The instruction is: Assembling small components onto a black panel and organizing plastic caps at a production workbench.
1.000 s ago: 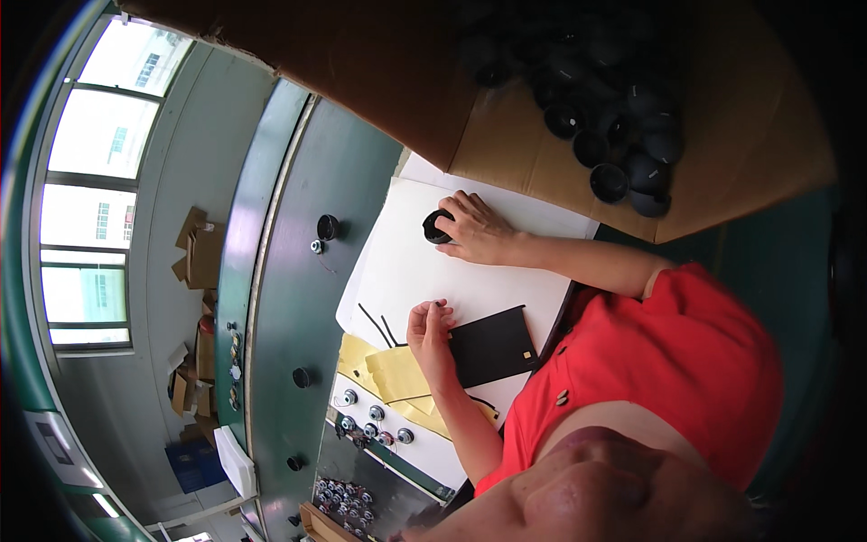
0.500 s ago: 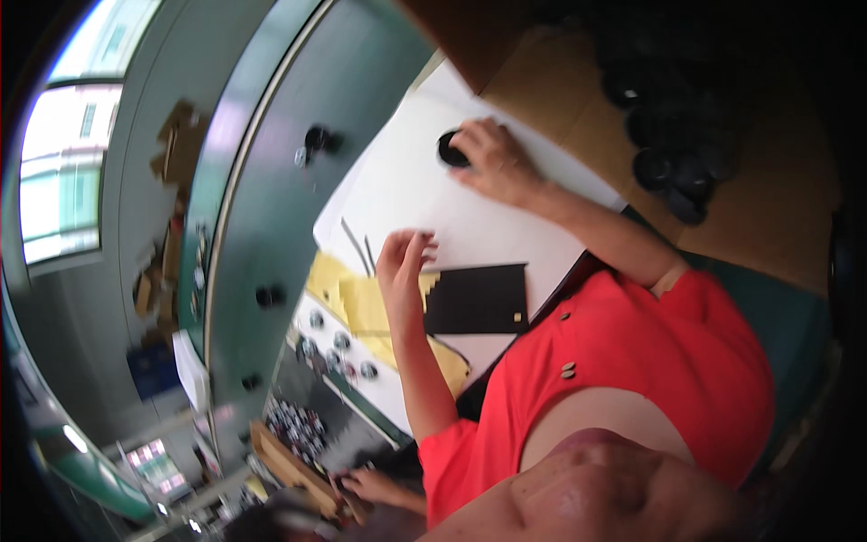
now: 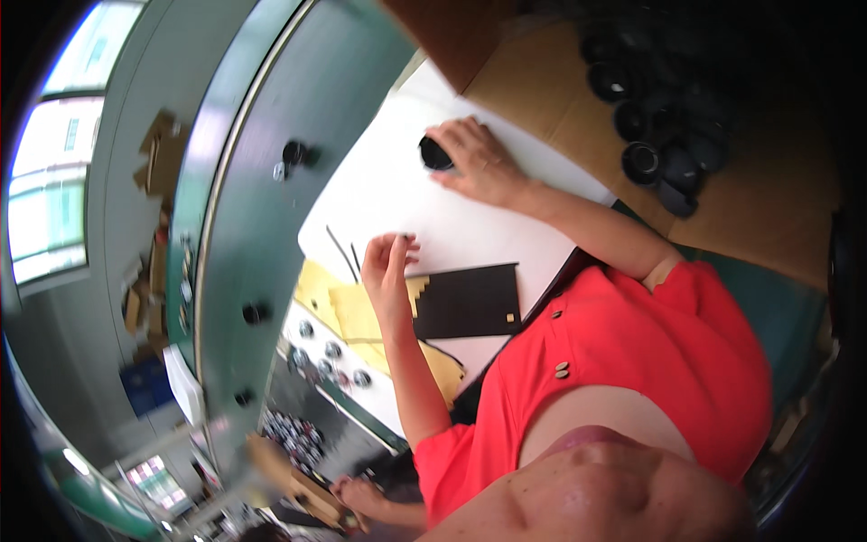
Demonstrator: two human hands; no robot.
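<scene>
My right hand [image 3: 479, 163] grips a black round cup-shaped part [image 3: 435, 154] above the white sheet [image 3: 361, 194], fingers around its right side. To the left and nearer, my left hand [image 3: 388, 262] is closed, thumb and fingers together, with a tiny dark speck at the fingertips that I cannot make out. Beside it lies a black sheet [image 3: 470, 301] with a stepped left edge, partly over yellow backing paper [image 3: 357, 307]. Two thin black strips [image 3: 341, 253] rest on the white sheet just beyond my left hand.
At the right stands a cardboard box [image 3: 542, 90] with several black round parts [image 3: 641, 163]. A green conveyor belt [image 3: 244, 226] runs along the left, carrying dark parts [image 3: 256, 313]. Small shiny round pieces [image 3: 327, 352] sit near my left forearm. Another person's hand [image 3: 358, 497] works at the lower left.
The whole scene has shifted slightly left in view. My right hand still grips the black round part, and my left hand remains closed. Dark parts on the belt have changed position slightly.
</scene>
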